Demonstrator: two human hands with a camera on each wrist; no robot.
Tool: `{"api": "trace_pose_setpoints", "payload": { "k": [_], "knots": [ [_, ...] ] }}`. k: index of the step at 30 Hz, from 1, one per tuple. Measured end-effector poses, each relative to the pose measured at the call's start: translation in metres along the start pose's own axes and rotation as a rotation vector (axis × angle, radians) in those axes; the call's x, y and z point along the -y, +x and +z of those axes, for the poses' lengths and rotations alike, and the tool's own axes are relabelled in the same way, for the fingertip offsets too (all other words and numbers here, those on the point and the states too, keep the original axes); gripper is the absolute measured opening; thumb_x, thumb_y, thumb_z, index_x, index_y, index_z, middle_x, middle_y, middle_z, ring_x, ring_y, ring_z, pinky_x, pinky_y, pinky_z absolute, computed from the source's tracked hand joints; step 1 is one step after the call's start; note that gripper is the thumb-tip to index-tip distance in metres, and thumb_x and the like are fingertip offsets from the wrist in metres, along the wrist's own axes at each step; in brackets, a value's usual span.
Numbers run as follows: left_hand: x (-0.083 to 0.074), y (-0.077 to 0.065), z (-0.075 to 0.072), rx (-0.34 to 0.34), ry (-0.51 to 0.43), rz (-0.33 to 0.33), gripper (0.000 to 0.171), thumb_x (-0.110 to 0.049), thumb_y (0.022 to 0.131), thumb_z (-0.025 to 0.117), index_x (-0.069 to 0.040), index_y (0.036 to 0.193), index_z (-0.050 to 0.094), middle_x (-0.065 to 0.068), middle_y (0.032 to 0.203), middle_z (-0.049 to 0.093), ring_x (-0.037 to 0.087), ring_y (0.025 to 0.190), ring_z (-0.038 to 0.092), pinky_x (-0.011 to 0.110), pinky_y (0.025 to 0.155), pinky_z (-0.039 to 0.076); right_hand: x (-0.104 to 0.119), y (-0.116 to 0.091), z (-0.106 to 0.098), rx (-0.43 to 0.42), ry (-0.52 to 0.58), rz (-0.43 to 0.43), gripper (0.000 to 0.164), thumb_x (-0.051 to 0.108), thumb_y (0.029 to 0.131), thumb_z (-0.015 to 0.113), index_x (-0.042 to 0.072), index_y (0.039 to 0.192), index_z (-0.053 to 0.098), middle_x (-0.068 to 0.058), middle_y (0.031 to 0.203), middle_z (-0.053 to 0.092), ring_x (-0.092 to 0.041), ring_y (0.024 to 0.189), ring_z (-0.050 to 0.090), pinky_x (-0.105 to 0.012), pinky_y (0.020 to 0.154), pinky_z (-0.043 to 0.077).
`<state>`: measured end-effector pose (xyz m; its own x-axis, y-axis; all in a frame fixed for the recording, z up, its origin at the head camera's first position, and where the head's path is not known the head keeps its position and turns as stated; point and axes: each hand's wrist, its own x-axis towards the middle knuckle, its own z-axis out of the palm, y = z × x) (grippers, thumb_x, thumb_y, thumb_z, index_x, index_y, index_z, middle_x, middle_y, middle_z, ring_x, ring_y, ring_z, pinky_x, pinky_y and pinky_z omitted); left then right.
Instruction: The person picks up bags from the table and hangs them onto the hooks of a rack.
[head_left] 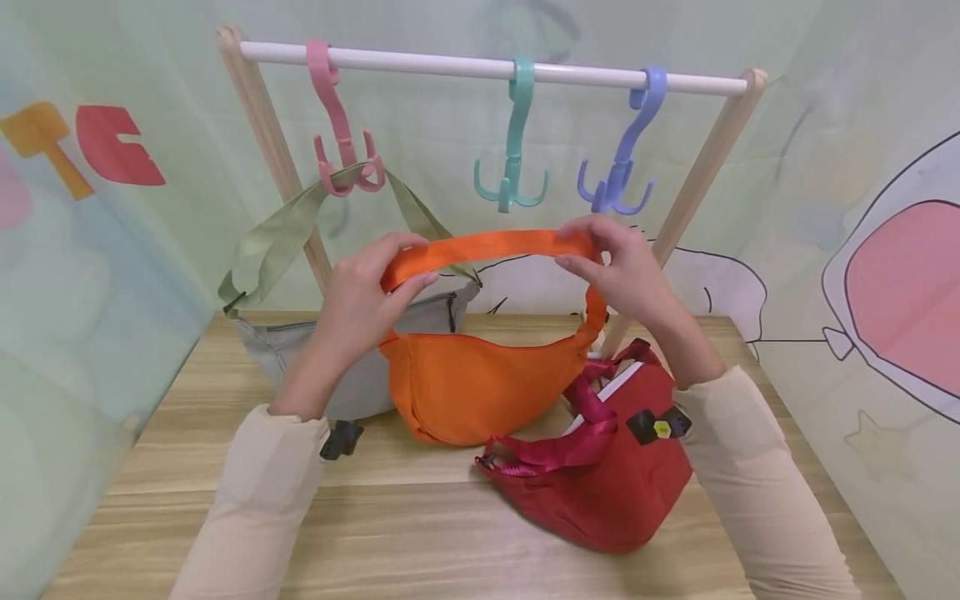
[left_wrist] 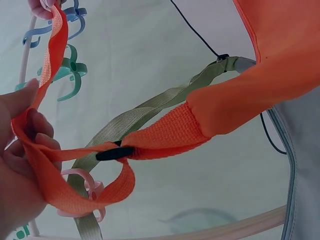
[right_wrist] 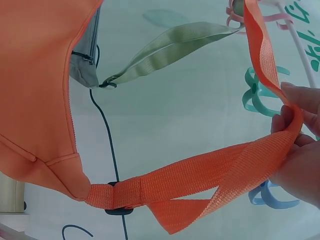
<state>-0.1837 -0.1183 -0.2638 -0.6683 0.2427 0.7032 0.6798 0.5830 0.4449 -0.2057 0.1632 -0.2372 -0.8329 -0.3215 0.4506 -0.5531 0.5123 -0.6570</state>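
Note:
An orange shoulder bag hangs by its strap between both hands, in front of a rack. My left hand pinches the strap's left part between thumb and fingers. At the other end of the raised strap, my right hand grips it the same way. In the left wrist view a dark buckle joins the strap to the bag. Behind, a grey bag hangs by its green strap from a pink hook. A red bag with a magenta strap lies on the table at the right.
The rack's white rod also carries a green hook and a blue hook, with nothing hung on either. Wooden posts hold the rod. Under everything is a wood-grain table, with printed cloth walls around it.

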Motion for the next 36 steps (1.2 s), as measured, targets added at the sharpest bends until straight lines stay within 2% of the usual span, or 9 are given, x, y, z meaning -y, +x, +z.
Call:
{"api": "trace_pose_setpoints", "payload": {
  "k": [9, 22, 36],
  "knots": [
    [-0.005, 0.005, -0.002, 0.008, 0.013, -0.002, 0.034, -0.008, 0.077, 0.073, 0.002, 0.106, 0.061, 0.014, 0.095, 0.063, 0.022, 0.067, 0.052, 0.031, 0.055, 0.040, 0.002, 0.001, -0.002, -0.013, -0.013, -0.001, 0.025, 0.007, 0.083, 0.066, 0.001, 0.107, 0.062, -0.009, 0.092, 0.059, -0.018, 0.076, 0.046, -0.025, 0.066, 0.038],
    [-0.007, 0.013, -0.002, -0.013, 0.015, 0.039, 0.033, -0.009, 0.078, 0.073, 0.002, 0.105, 0.060, 0.014, 0.093, 0.064, 0.021, 0.064, 0.050, 0.031, 0.055, 0.037, 0.006, 0.005, -0.006, -0.054, -0.013, 0.013, 0.026, 0.007, 0.083, 0.066, 0.001, 0.108, 0.061, -0.009, 0.092, 0.058, -0.018, 0.076, 0.045, -0.024, 0.067, 0.038],
    [-0.011, 0.017, -0.002, -0.002, 0.017, 0.020, 0.033, -0.010, 0.078, 0.072, 0.002, 0.107, 0.060, 0.014, 0.096, 0.063, 0.022, 0.070, 0.052, 0.032, 0.057, 0.039, 0.011, 0.007, -0.008, -0.093, -0.010, 0.040, 0.027, 0.007, 0.083, 0.066, 0.001, 0.109, 0.061, -0.008, 0.084, 0.053, -0.019, 0.073, 0.042, -0.024, 0.063, 0.035]
  ]
}}
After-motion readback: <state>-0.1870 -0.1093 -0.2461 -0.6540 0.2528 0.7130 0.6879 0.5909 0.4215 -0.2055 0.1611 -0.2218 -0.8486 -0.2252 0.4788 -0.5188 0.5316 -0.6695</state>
